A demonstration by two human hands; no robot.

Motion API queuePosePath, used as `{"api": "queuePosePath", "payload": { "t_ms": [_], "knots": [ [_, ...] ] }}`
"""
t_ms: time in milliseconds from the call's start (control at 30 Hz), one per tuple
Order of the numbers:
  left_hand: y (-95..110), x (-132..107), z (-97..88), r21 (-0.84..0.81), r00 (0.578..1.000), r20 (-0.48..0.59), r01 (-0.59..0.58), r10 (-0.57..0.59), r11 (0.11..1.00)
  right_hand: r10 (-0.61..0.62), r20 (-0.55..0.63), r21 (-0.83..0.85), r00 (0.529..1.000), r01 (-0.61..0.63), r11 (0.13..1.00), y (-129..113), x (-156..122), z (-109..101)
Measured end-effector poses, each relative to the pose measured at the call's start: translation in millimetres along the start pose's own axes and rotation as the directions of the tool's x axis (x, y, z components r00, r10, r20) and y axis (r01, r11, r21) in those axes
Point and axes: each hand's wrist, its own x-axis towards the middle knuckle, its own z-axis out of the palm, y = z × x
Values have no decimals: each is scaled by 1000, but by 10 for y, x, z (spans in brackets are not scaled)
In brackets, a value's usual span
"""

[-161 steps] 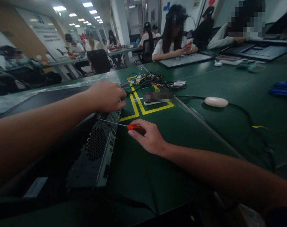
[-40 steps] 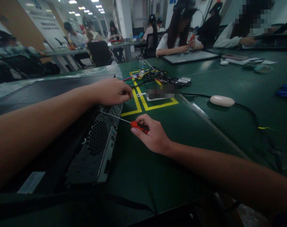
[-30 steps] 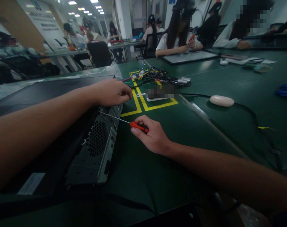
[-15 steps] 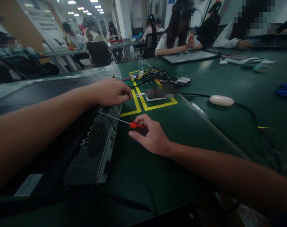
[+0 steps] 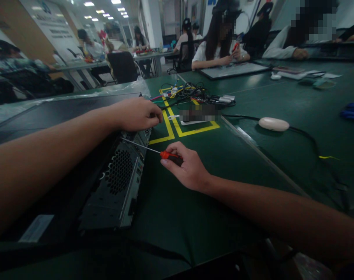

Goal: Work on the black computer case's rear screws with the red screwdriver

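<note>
A black desktop computer case [image 5: 48, 112] lies on the green table, its metal back panel [image 5: 106, 212] with a honeycomb vent facing right. My right hand [image 5: 191, 167] is closed around the red and black handle of a screwdriver [image 5: 171, 158]. The screwdriver's long thin shaft points left, and its tip meets the back panel above the vent. Over the far part of the panel, my left hand [image 5: 138, 113] rests on the case's upper edge. Its fingers are loosely bent, the thumb apart from them, with nothing visible between.
Beyond the hands lies a tangle of cables [image 5: 191, 92] on yellow tape [image 5: 171, 130]. A white oval device [image 5: 273, 124] on a black cable is at the right, and blue cables [image 5: 353, 111] lie farther right. Across the table a person [image 5: 217, 50] works over a flat panel [image 5: 235, 70].
My right thumb has shifted along the screwdriver handle, and the fingers sit closer around it. The left hand and the case stay in place.
</note>
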Motion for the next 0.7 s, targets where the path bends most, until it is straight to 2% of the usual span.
{"api": "queuePosePath", "payload": {
  "t_ms": [400,600,700],
  "knots": [
    [11,-7,-9,-6,1000,-4,2,-2,1000,2,9,63,1000,-2,998,-6,-3,14],
    [22,-12,-21,-10,1000,3,6,-5,1000,-64,6,11,998,64,998,6,17,9],
    [25,-12,-23,6,1000,1,10,-10,1000,-50,20,11,999,50,999,-8,21,-1]
  ]
}}
